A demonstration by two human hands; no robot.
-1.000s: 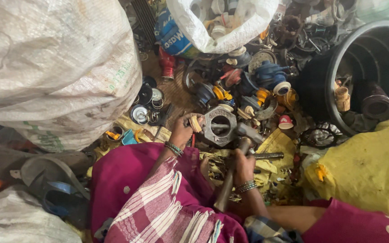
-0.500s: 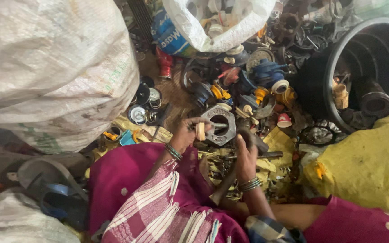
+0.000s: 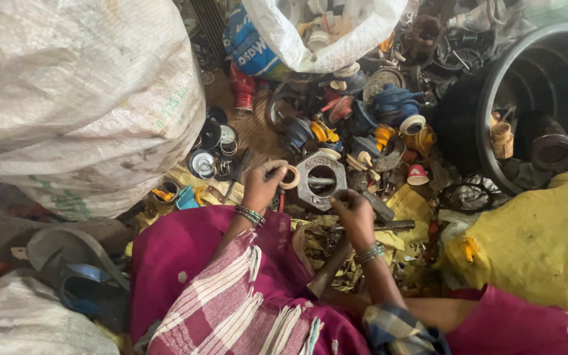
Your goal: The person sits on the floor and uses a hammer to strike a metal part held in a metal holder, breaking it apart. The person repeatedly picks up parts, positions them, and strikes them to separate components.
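I sit on the floor amid scrap parts. A grey metal flange (image 3: 310,192) with a round hole lies just past my knees, a short bolt across the hole. My left hand (image 3: 261,185) pinches a small tan ring (image 3: 290,176) at the flange's left edge. My right hand (image 3: 354,212) has its fingers curled on the flange's lower right rim. A dark metal rod (image 3: 389,225) lies to the right of that hand. Under my right forearm a wooden handle (image 3: 327,273) slants down.
A big white sack (image 3: 73,92) fills the left. An open white bag (image 3: 336,39) of parts stands at the top. At the right stand a black tub (image 3: 488,112) and a yellow sack (image 3: 540,243). Valves, caps and rings litter the floor between.
My right hand has moved up from the rod and handle to the flange's rim. The left hand has stayed by the flange with the tan ring.
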